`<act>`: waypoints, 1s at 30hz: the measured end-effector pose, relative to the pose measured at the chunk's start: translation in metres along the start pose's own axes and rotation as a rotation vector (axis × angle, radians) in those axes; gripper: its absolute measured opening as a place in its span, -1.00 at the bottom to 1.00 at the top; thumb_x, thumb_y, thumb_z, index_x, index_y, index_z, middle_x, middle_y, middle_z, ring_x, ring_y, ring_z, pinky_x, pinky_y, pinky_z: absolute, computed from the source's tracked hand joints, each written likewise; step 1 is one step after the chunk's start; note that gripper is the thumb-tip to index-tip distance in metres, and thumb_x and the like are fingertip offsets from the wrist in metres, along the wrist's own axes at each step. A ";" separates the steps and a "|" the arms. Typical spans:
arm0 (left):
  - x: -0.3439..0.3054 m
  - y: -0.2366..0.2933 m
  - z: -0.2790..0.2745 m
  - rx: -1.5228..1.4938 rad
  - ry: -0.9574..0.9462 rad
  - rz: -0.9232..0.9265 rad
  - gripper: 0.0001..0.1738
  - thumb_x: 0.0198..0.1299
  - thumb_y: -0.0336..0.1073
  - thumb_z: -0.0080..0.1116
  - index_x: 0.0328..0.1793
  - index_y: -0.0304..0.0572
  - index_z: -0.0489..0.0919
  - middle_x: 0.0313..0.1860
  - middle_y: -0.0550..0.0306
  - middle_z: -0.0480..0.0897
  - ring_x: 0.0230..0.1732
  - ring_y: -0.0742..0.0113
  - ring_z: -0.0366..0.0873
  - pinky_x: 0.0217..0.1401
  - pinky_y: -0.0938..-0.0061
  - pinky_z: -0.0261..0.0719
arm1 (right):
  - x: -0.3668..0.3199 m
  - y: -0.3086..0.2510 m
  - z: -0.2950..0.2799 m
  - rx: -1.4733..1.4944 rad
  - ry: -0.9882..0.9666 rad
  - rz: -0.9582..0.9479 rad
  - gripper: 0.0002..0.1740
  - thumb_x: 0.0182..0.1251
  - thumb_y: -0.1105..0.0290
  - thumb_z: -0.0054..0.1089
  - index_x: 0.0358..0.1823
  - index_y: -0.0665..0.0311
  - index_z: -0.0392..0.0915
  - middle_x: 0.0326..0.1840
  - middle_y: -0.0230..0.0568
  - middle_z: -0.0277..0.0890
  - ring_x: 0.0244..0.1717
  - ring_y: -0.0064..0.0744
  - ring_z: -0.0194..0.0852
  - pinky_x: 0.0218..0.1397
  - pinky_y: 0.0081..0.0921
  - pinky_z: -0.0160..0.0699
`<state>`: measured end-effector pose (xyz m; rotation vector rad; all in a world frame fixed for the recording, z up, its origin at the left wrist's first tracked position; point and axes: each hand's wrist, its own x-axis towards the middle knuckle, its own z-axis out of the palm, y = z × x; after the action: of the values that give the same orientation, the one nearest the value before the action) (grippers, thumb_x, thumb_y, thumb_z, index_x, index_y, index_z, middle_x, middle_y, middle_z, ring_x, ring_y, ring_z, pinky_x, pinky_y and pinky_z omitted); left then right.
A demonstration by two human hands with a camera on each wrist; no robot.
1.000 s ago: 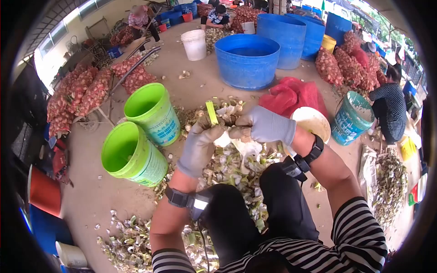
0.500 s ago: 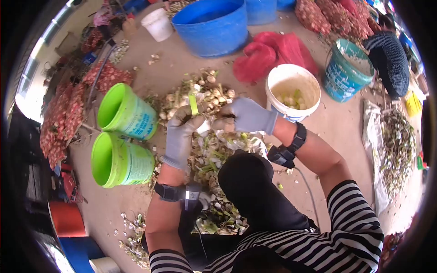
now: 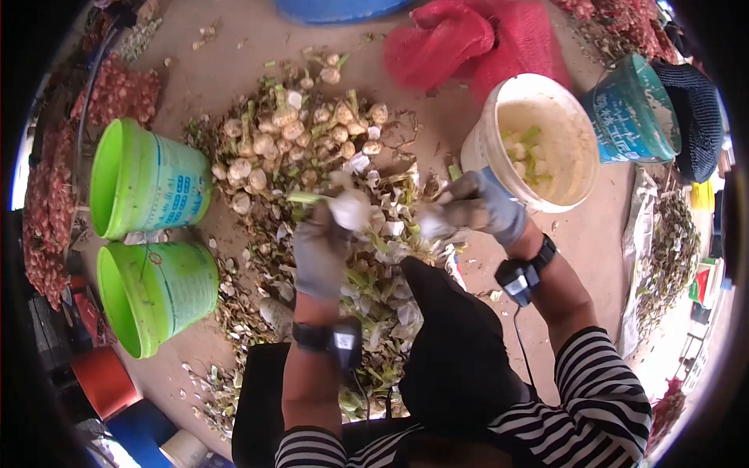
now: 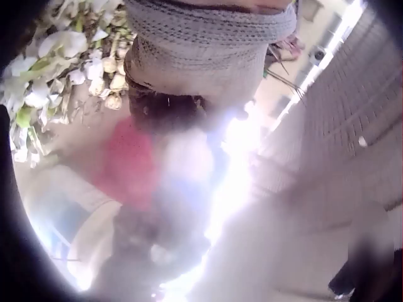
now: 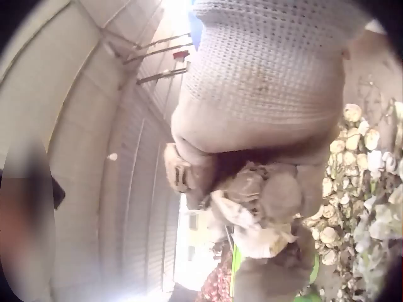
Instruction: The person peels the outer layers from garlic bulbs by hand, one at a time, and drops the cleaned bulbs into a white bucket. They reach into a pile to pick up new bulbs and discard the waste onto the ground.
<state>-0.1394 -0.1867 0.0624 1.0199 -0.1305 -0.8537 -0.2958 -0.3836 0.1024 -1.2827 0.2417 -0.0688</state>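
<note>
In the head view my gloved left hand [image 3: 320, 251] grips a white garlic bulb [image 3: 351, 209] with a short green stem pointing left. To its right, my gloved right hand [image 3: 493, 209] pinches whitish papery garlic skin [image 3: 433, 222], blurred by movement. The right wrist view shows that skin [image 5: 261, 236] sticking out past curled fingers. Below both hands spreads a heap of peeled skins and leaves [image 3: 374, 288]. Whole garlic bulbs [image 3: 289, 129] lie in a pile just beyond the left hand. The left wrist view is glared and hides the left fingertips.
Two green buckets [image 3: 175, 183] stand at the left. A white bucket [image 3: 581, 148] with trimmed garlic inside stands beyond the right hand, beside a teal bucket [image 3: 624, 117]. A red mesh sack [image 3: 445, 43] lies at the back. Another person [image 3: 694, 117] crouches at far right.
The head view has tipped downward, bringing the bulb pile and white bucket nearer. My hands, together at the garlic a second ago, have drawn apart, the right with skin between its fingers.
</note>
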 end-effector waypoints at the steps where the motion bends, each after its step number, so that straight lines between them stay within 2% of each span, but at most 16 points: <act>1: 0.006 -0.001 -0.008 -0.169 0.067 -0.037 -0.73 0.31 -0.35 0.01 0.08 -0.30 0.48 -0.08 0.09 0.59 -0.03 0.32 0.56 -0.12 0.48 0.62 | -0.001 0.007 -0.011 -0.019 -0.005 -0.101 -0.78 0.10 0.49 0.21 -0.26 0.52 0.61 -0.43 -0.11 0.63 -0.49 -0.63 0.53 -0.51 -0.63 0.46; 3: 0.016 -0.017 -0.034 -0.214 0.064 -0.099 -0.70 0.34 -0.32 -0.02 0.11 -0.30 0.45 -0.04 0.07 0.56 -0.05 0.30 0.58 -0.10 0.46 0.65 | 0.010 0.031 -0.027 -0.225 -0.033 0.038 -0.76 0.12 0.46 0.18 -0.23 0.50 0.59 -0.36 -0.11 0.64 -0.45 -0.66 0.52 -0.46 -0.64 0.47; 5: 0.017 -0.033 -0.032 0.392 -0.034 0.215 -0.70 0.35 -0.34 -0.06 0.13 -0.32 0.44 -0.02 0.06 0.56 -0.11 0.33 0.60 -0.11 0.43 0.67 | 0.023 0.059 -0.020 -0.491 -0.056 0.040 -0.76 0.15 0.39 0.17 -0.23 0.42 0.59 -0.37 -0.15 0.63 -0.43 -0.68 0.49 -0.42 -0.59 0.45; 6: 0.012 -0.023 -0.020 0.101 0.040 -0.019 -0.73 0.34 -0.39 -0.07 0.11 -0.32 0.46 -0.03 0.09 0.56 -0.16 0.38 0.60 -0.17 0.49 0.67 | 0.029 0.052 -0.014 -0.660 -0.095 0.047 -0.75 0.17 0.31 0.18 -0.23 0.34 0.60 -0.46 -0.14 0.60 -0.46 -0.57 0.51 -0.38 -0.49 0.46; 7: 0.012 -0.022 -0.016 0.094 0.037 -0.022 -0.73 0.34 -0.39 -0.07 0.11 -0.32 0.46 -0.03 0.09 0.56 -0.16 0.38 0.60 -0.17 0.49 0.67 | 0.036 0.057 -0.010 -0.665 -0.092 0.052 -0.75 0.17 0.31 0.18 -0.23 0.34 0.60 -0.46 -0.14 0.60 -0.46 -0.57 0.51 -0.38 -0.49 0.46; 10: 0.010 -0.026 -0.008 0.421 0.053 0.055 -0.73 0.31 -0.43 -0.04 0.10 -0.33 0.47 -0.04 0.10 0.57 -0.18 0.40 0.59 -0.27 0.57 0.64 | 0.049 0.060 0.007 -0.880 0.054 -0.142 -0.71 0.15 0.19 0.23 -0.30 0.29 0.61 -0.59 -0.02 0.46 -0.54 -0.08 0.47 -0.42 -0.35 0.43; 12: 0.009 -0.034 0.002 0.303 0.101 0.102 -0.71 0.28 -0.52 -0.08 0.11 -0.35 0.48 0.05 0.05 0.55 0.01 0.32 0.52 0.11 0.41 0.45 | 0.061 0.063 0.015 -1.039 0.050 -0.140 -0.72 0.15 0.19 0.23 -0.32 0.29 0.61 -0.60 0.00 0.46 -0.54 -0.06 0.47 -0.42 -0.35 0.44; 13: 0.007 -0.034 -0.001 0.303 0.105 0.102 -0.71 0.28 -0.52 -0.08 0.11 -0.35 0.48 0.05 0.05 0.55 0.01 0.32 0.52 0.11 0.41 0.45 | 0.064 0.065 0.018 -1.195 0.049 -0.136 -0.72 0.15 0.19 0.23 -0.35 0.29 0.62 -0.60 0.01 0.46 -0.54 -0.04 0.47 -0.43 -0.35 0.44; 15: 0.005 -0.033 -0.008 0.282 0.075 0.018 -0.71 0.30 -0.47 -0.09 0.12 -0.36 0.46 0.07 0.03 0.54 0.04 0.31 0.51 0.15 0.41 0.43 | 0.066 0.071 0.013 -1.135 -0.015 -0.039 -0.74 0.17 0.22 0.19 -0.34 0.28 0.63 -0.56 -0.03 0.52 -0.55 -0.13 0.51 -0.40 -0.36 0.48; 16: 0.007 -0.032 -0.013 0.282 0.007 0.080 -0.72 0.34 -0.38 -0.09 0.10 -0.33 0.46 -0.03 0.03 0.57 -0.07 0.31 0.58 -0.21 0.47 0.64 | 0.063 0.081 0.005 -0.895 -0.011 -0.062 -0.75 0.18 0.24 0.17 -0.32 0.29 0.63 -0.56 -0.07 0.53 -0.55 -0.18 0.52 -0.38 -0.36 0.50; 17: 0.006 -0.031 -0.014 0.282 0.009 0.075 -0.72 0.34 -0.38 -0.09 0.10 -0.33 0.46 -0.03 0.03 0.57 -0.07 0.31 0.58 -0.21 0.47 0.64 | 0.061 0.082 0.000 -0.653 -0.008 -0.080 -0.76 0.19 0.26 0.15 -0.31 0.29 0.64 -0.56 -0.10 0.55 -0.55 -0.22 0.54 -0.36 -0.37 0.51; 18: 0.003 -0.027 -0.014 0.140 0.023 0.063 -0.72 0.35 -0.36 -0.11 0.11 -0.32 0.44 0.00 0.01 0.56 -0.04 0.29 0.57 -0.21 0.46 0.64 | 0.057 0.072 -0.004 -0.634 0.022 0.304 -0.78 0.17 0.32 0.15 -0.27 0.30 0.64 -0.52 -0.15 0.59 -0.49 -0.28 0.57 -0.26 -0.39 0.54; 24: 0.011 -0.043 -0.032 0.015 0.053 0.116 -0.63 0.40 -0.15 -0.17 0.14 -0.27 0.40 0.13 -0.04 0.48 0.15 0.13 0.46 0.24 0.05 0.45 | 0.046 0.119 -0.011 -0.868 0.089 0.039 -0.69 0.13 0.43 0.16 -0.07 0.33 0.56 -0.29 0.04 0.57 -0.32 -0.21 0.59 -0.16 -0.39 0.54; 25: 0.014 -0.045 -0.034 0.014 0.052 0.112 -0.63 0.40 -0.15 -0.17 0.14 -0.27 0.40 0.13 -0.04 0.48 0.15 0.13 0.46 0.24 0.05 0.45 | 0.050 0.122 -0.008 -0.848 0.121 -0.101 -0.67 0.12 0.44 0.16 -0.05 0.34 0.55 -0.27 0.06 0.57 -0.31 -0.19 0.59 -0.16 -0.40 0.53; 27: 0.019 -0.047 -0.042 -0.476 0.227 -0.162 -0.62 0.39 -0.15 -0.16 0.16 -0.24 0.40 0.13 -0.05 0.48 0.16 0.11 0.46 0.26 0.01 0.43 | 0.058 0.096 0.001 -0.721 0.093 0.011 -0.70 0.12 0.44 0.17 -0.09 0.36 0.55 -0.29 0.04 0.58 -0.31 -0.19 0.59 -0.16 -0.41 0.53; 30: 0.021 -0.039 -0.050 -0.469 0.222 -0.137 -0.63 0.35 -0.17 -0.10 0.15 -0.24 0.43 0.06 -0.03 0.54 0.06 0.11 0.53 0.11 0.12 0.58 | 0.071 0.105 -0.001 -0.569 0.024 0.008 -0.69 0.16 0.29 0.22 -0.16 0.37 0.56 -0.33 0.05 0.57 -0.32 -0.16 0.59 -0.21 -0.38 0.53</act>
<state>-0.1241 -0.1757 -0.0017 0.6779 0.3194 -0.8377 -0.2360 -0.3673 -0.0080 -1.8474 0.2988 -0.0075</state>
